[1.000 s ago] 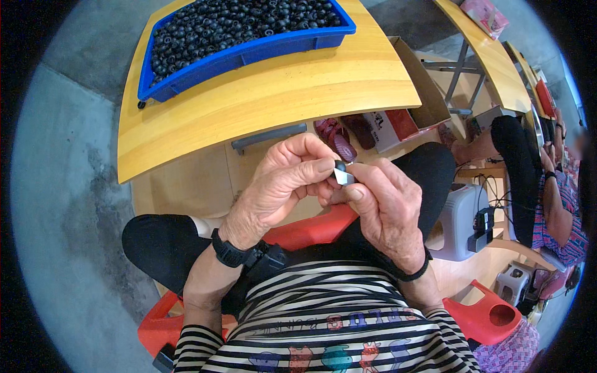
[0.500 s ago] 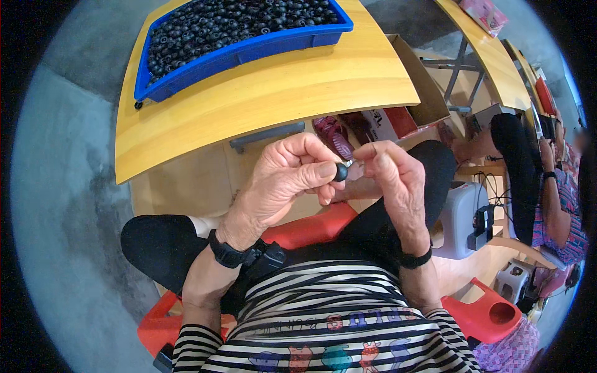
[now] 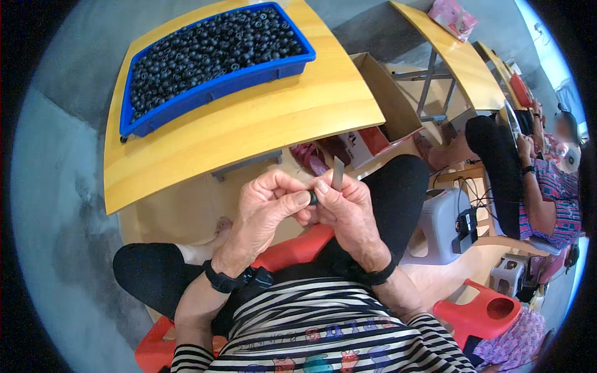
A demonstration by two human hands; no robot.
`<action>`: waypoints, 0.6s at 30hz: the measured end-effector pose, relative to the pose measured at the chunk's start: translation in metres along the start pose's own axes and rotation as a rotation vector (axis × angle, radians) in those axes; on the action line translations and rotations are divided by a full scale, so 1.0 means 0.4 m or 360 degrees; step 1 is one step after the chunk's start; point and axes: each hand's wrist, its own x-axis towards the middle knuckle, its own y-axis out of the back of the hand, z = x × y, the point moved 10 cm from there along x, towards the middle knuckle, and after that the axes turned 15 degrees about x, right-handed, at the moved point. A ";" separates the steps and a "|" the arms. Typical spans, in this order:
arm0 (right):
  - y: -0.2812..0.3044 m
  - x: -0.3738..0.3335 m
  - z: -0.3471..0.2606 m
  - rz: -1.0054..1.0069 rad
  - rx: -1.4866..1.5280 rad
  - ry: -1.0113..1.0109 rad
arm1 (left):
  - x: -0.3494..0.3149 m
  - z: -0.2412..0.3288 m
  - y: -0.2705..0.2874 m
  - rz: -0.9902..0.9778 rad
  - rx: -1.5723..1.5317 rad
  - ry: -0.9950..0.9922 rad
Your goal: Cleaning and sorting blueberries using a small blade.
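Observation:
My left hand (image 3: 260,208) pinches a small black ball-shaped piece (image 3: 313,198) between thumb and fingers, above my lap. Against it, from the other side, presses my right hand (image 3: 349,214), its fingers closed on a thin flat metal blade (image 3: 337,172) that sticks up past the forefinger. Most of the piece is covered by my fingertips, as is the blade's lower end. Beyond my hands, a blue plastic tub (image 3: 217,98) full of similar black round pieces (image 3: 211,59) stands on a yellow wooden table (image 3: 261,115).
Right of the table sits an open cardboard box (image 3: 398,102) on the floor. A grey stool (image 3: 438,224) with a black device and cables is by my right knee, a red stool (image 3: 479,314) behind it. Another person (image 3: 544,196) sits at far right, near a second table (image 3: 463,62).
My right hand has come in to meet my left at the black piece, and the blade now points upward in view. Both hands sit slightly lower and further left in the picture.

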 end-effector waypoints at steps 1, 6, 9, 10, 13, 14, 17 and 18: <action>-0.005 -0.001 -0.003 -0.0003 0.0055 -0.0034 | 0.003 0.002 0.000 0.0020 -0.0022 0.0006; -0.008 0.001 0.000 -0.0013 -0.0134 0.0084 | 0.009 0.018 0.019 0.0121 -0.0009 -0.0090; 0.000 0.006 -0.013 0.0026 -0.0400 0.0187 | 0.017 0.010 0.012 0.0045 0.0191 0.0005; 0.024 -0.002 -0.007 0.0122 -0.0308 0.0041 | 0.017 0.008 0.002 -0.0032 0.0252 0.0040; 0.085 -0.008 -0.111 0.0362 -0.0271 0.0314 | 0.036 0.084 0.016 -0.0038 0.0639 -0.0313; 0.127 -0.007 -0.161 0.0434 -0.0398 0.0503 | 0.028 0.146 0.047 0.0141 0.0898 -0.0346; 0.245 0.022 -0.293 0.0633 -0.0435 0.0682 | 0.016 0.330 0.201 0.0790 0.1487 -0.0571; 0.275 0.045 -0.336 0.0590 -0.0395 0.0708 | 0.003 0.422 0.223 0.0959 0.1815 -0.0870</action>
